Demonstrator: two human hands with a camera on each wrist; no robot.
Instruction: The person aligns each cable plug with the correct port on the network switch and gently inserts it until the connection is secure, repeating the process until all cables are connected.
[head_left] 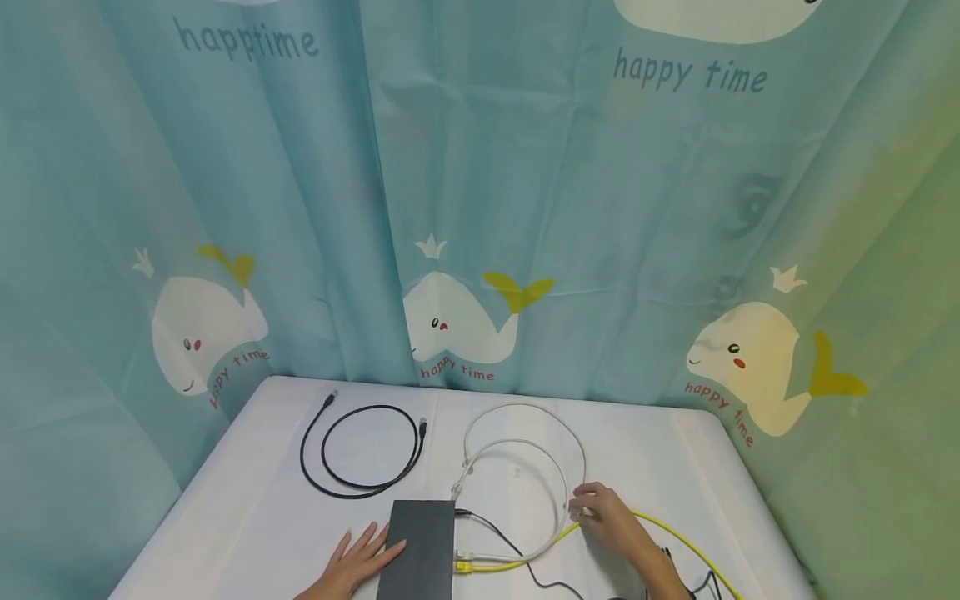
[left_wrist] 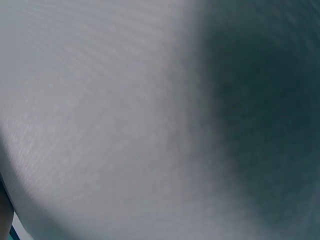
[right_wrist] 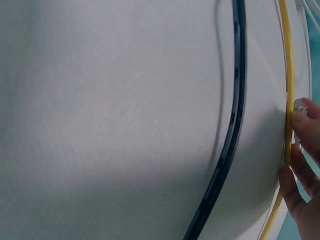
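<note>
A flat black box (head_left: 416,550) lies at the front of the white table. My left hand (head_left: 354,563) rests on its left side with fingers spread straight, the fingertips on its top. Farther right, my right hand (head_left: 606,517) pinches a clear network plug (right_wrist: 300,106) between thumb and fingers. A white network cable (head_left: 564,423) loops up to that hand. The yellow network cable (right_wrist: 289,75) passes right by the fingers in the right wrist view. At the box's right side sit a yellow plug (head_left: 463,567) and a white one beside it.
A coiled black network cable (head_left: 367,487) lies at the back left. A thin black cord (head_left: 498,533) runs from the box's right side toward the front, with more black cord (head_left: 705,583) at front right. Behind the table hangs a blue whale-print curtain (head_left: 480,167).
</note>
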